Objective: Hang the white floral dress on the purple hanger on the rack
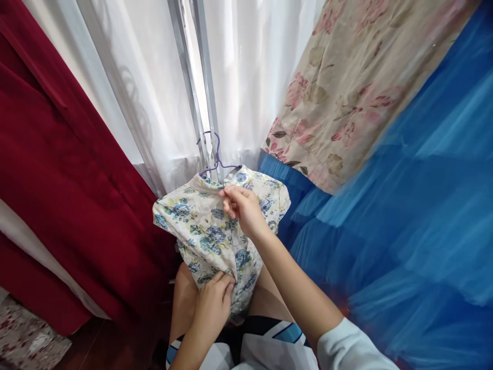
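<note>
A small white garment (200,226) printed with blue flowers hangs on a purple wire hanger (216,154), spread in front of my knees. My right hand (242,208) pinches the fabric near the neckline, just below the hanger's hook. My left hand (213,303) grips the lower part of the same garment, bunching the cloth above my lap.
A dark red curtain (57,180) hangs on the left, a sheer white curtain (154,92) and a metal frame (200,87) straight ahead. A beige floral cloth (346,87) and blue tulle fabric (416,205) fill the right. Dark wooden floor (108,344) lies below.
</note>
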Available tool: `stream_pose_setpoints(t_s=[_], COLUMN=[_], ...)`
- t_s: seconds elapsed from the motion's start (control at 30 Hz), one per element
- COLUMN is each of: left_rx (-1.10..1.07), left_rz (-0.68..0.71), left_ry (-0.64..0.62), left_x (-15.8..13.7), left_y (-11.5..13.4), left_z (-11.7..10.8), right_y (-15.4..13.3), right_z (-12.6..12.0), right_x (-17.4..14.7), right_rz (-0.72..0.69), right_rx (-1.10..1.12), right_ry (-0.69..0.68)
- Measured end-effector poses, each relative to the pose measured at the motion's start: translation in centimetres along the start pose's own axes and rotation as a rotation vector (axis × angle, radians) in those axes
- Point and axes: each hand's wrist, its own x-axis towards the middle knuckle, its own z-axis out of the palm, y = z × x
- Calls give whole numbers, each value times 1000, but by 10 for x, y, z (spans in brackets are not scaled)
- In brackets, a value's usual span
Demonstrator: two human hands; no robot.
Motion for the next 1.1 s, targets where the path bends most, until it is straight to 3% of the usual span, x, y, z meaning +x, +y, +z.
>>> stream_pose_setpoints(t_s=[0.17, 0.23, 0.3, 0.4, 0.47, 0.57, 0.63, 0.8, 0.87, 0.93, 1.0, 1.1], left_rx=[-251, -263, -196, -68, -20, -70, -268, -990, -1187, -1265, -1338, -1450], left_rz=[155, 256, 377, 519, 551, 469, 351, -27, -216, -338, -438, -522], left_ry=[524, 543, 475, 408, 438, 536, 642, 986, 1082, 1084, 993, 739], left_x=[67, 98, 124, 147, 155, 164, 172, 186, 184, 176, 160, 129], left_y=[22, 33, 40, 43, 43, 39, 27, -53, -88, -112, -120, -110], left_z=[-85, -116, -134, -136, -131, -136, -151, -194, -186, -154, -105, -28], right_y=[2, -4, -9, -10, -3, 13, 26, 47, 49, 52, 58, 77], right_z=[1, 0, -2, -5, -7, -9, -16, -44, -50, -52, -57, -82], right_x=[-15, -15, -15, -12, -9, -4, -5, -29, -43, -55, -65, -79], right_rz=[-87, -125, -148, -134, -135, -152, -134, -21, 24, 39, 57, 124], right_rx=[-174, -212, -230, -228, -244, -347, -415, -387, -336, -305, -273, -181], right_ry=[-41, -68, -80, -82, -50, 48, 71, 27, 27, 36, 76, 262])
